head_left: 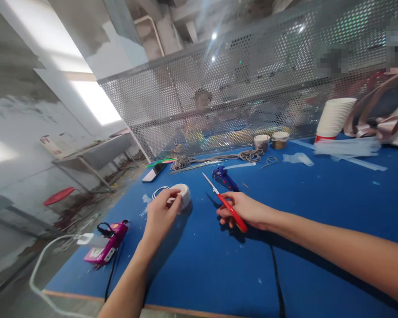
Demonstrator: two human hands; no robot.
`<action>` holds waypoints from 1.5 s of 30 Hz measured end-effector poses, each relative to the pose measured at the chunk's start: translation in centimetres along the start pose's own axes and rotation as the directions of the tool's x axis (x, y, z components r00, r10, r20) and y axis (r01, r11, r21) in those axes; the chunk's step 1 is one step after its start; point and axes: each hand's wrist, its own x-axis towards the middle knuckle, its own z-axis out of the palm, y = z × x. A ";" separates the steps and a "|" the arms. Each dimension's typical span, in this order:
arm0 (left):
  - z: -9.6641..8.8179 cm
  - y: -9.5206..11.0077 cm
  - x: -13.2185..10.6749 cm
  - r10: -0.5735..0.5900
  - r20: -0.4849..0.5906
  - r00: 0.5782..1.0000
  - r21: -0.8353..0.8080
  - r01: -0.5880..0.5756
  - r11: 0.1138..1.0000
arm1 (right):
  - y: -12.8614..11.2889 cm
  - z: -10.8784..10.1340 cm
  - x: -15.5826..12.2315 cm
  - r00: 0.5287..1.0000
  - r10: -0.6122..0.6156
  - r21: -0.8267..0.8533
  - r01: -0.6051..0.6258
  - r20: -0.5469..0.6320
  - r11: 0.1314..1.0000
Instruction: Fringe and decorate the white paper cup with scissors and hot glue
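Note:
My left hand point(160, 214) is closed on a white roll of tape point(182, 194) that rests on the blue table point(318, 198). My right hand point(243, 210) grips red-handled scissors point(226, 204), blades pointing up and to the left, shut or nearly so. A blue glue gun point(223, 177) lies just behind the scissors, with its black cord running toward the table's near edge.
A pink device point(106, 247) with a white cable sits at the near left edge. A phone point(154, 172), wire coils point(248, 155), two small cups point(271, 140), stacked paper cups point(334, 117) and clear strips lie at the back. Another person sits behind the perforated metal screen point(252, 88).

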 end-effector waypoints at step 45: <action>-4.9 -2.8 -3.8 -0.256 -0.356 0.899 0.266 0.360 0.894 | 2.7 -2.9 -2.2 0.730 -0.135 -0.737 0.632 0.670 -0.239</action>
